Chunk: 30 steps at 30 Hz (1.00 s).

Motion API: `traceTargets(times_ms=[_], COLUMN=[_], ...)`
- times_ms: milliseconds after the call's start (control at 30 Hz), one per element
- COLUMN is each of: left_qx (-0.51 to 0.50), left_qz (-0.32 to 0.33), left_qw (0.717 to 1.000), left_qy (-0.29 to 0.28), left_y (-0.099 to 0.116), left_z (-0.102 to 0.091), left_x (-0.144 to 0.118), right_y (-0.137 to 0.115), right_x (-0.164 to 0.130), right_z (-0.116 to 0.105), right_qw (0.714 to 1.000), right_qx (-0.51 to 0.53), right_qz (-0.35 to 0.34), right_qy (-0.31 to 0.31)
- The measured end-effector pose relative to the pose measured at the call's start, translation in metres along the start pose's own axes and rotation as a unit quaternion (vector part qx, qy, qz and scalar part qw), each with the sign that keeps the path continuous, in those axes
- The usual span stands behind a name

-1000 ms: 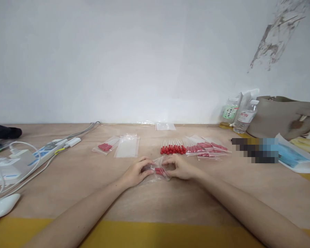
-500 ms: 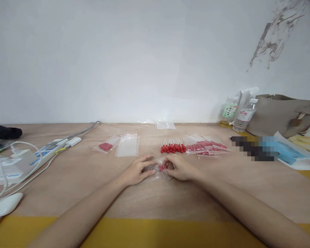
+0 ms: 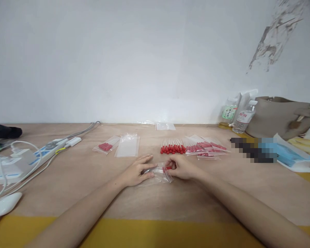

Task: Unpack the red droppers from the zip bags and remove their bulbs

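Plastic, thin and see-through, forms the small flat bag (image 3: 160, 176) lying on the pale brown wooden counter (image 3: 160, 203) between the person's two bare hands, with slender sticks with thick red ends (image 3: 166, 168) at its right side. From where I stand, the film looks nearly weightless, limp and slick, the sort that would slide or crumple under a light push, so I would pin it flat near one end and hold its open edge by a corner. The sticks look light and fairly stiff, though their pale shafts could well bend or snap; the chunky red ends seem the surest place to take hold. The right hand (image 3: 183, 167) has its grip drawn in to a pinch, thumb and fingertips closed on the red ends. The left hand (image 3: 137, 171) keeps a looser grip, thumb and forefinger parted, both touching the bag's left part with nothing pinched between them that I can see. How far the shafts reach inside I cannot make out through the glare. Just beyond the hands lies a neat row of pale sticks with red bulbous ends (image 3: 173, 149), touching or nearly touching an overlapping pile of see-through bags with red-ended contents (image 3: 209, 146) on its right. Farther left sit a flat stack of whitish plastic bags (image 3: 127, 147) and, beside it, one see-through bag holding red-ended sticks (image 3: 105, 146).
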<state>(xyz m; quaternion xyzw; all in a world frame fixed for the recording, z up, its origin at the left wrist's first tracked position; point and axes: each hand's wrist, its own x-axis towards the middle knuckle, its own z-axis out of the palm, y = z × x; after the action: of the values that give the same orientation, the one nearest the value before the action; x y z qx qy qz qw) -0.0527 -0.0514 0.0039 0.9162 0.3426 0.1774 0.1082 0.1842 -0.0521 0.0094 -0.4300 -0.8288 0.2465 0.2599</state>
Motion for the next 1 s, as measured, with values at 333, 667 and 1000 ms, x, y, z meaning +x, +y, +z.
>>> traceTargets(times_ms=[333,667,1000], left_qx=[-0.006,0.042,-0.010], left_qz=[-0.011,-0.042,-0.023], left_qw=[1.000,0.998,0.995], left_qy=[0.002,0.020,0.098], left_y=[0.002,-0.006,0.007], left_z=[-0.003,-0.011,-0.011], left_x=[-0.001,-0.009,-0.003], right_y=[0.001,0.025,0.054], right_x=[-0.005,-0.001,0.012], right_z=[-0.006,-0.034,-0.087], right_qw=[0.999,0.957,0.910], right_qx=[0.019,0.264,0.316], right_qz=[0.019,0.108,0.094], right_qy=[-0.030,-0.057,0.249])
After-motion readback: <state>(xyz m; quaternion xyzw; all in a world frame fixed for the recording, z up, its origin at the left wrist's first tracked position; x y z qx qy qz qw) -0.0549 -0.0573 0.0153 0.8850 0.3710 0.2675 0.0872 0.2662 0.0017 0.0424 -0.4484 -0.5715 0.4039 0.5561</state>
